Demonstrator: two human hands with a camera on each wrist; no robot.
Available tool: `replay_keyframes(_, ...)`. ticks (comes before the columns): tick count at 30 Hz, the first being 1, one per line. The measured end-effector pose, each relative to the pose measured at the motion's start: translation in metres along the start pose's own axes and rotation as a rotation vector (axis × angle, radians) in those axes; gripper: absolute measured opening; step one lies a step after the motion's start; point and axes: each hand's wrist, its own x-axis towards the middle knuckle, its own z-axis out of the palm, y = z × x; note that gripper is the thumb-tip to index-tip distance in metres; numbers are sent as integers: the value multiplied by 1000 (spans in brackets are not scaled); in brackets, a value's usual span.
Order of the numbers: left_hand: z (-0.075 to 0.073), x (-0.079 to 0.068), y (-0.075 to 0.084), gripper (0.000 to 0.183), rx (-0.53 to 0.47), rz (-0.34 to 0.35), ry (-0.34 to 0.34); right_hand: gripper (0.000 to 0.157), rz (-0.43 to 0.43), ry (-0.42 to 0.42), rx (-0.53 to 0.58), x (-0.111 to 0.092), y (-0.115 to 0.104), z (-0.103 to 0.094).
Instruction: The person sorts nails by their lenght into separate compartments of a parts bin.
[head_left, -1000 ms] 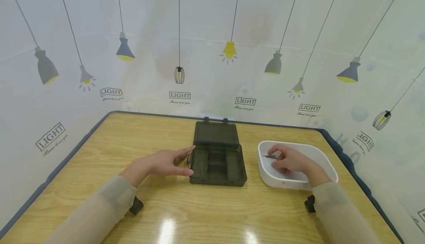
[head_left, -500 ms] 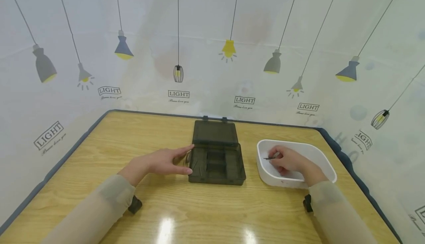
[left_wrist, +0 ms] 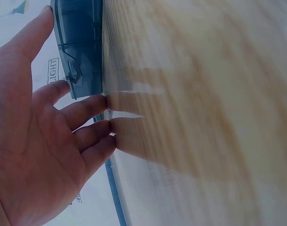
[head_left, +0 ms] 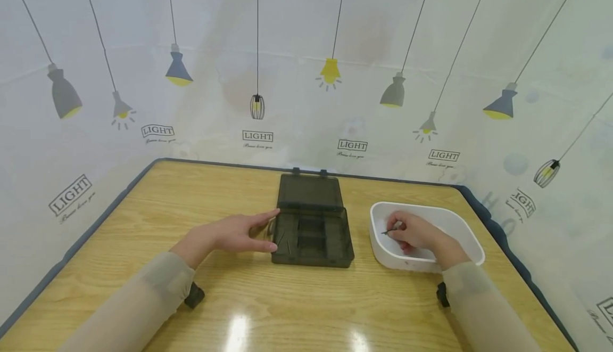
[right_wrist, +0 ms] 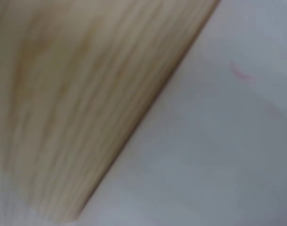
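A dark see-through plastic organizer box (head_left: 337, 235) lies with its lid (head_left: 308, 191) folded back. In its left compartment are a few thin dark sticks (head_left: 289, 247). My left hand (head_left: 234, 233) rests at the box's left side, thumb and index finger spread to its edge; in the left wrist view its other fingertips (left_wrist: 100, 101) reach the table. Inside the white tub (head_left: 460, 224), my right hand (head_left: 414, 230) pinches a thin, dark, nail-like piece (head_left: 386, 232) between thumb and fingers; its exact kind is too small to tell. The right wrist view shows only tub wall and table.
The wood-grain table (head_left: 287, 304) has a dark blue edge (head_left: 110, 211) at the back and sides. Behind it hangs a pale cloth (head_left: 297, 32) printed with lamps. The tub stands to the right of the box, a strip of table between them.
My right fingers shift slightly within the tub, and the thin dark piece now shows less of its length beyond them. The left hand and the box stay in place.
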Motion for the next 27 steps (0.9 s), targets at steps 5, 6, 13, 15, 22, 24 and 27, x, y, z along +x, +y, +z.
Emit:
replay_keyframes(5,1,0,0,103,-3,-6,-4,10,31,-3,-32,0,-2,-1)
replay_keyframes(6,1,0,0,103,-4,-11,-5,10,33,-5,-40,0,-3,-1)
replay_keyframes(13,1,0,-1,102,-9,-6,-2,6,19,-12,-101,1,-2,-1)
replay_keyframes(15,1,0,-2,102,-7,-10,-1,5,22,-13,-108,2,-2,-1)
replay_keyframes(22,2,1,-3,102,3,-6,5,4,-15,-15,-151,1,-3,-2)
replay_keyframes(24,2,1,-2,102,6,-9,7,4,-15,-2,-149,0,-3,-3)
replay_keyframes(27,1,1,-3,103,4,-11,8,6,-56,29,-172,-2,-4,-5)
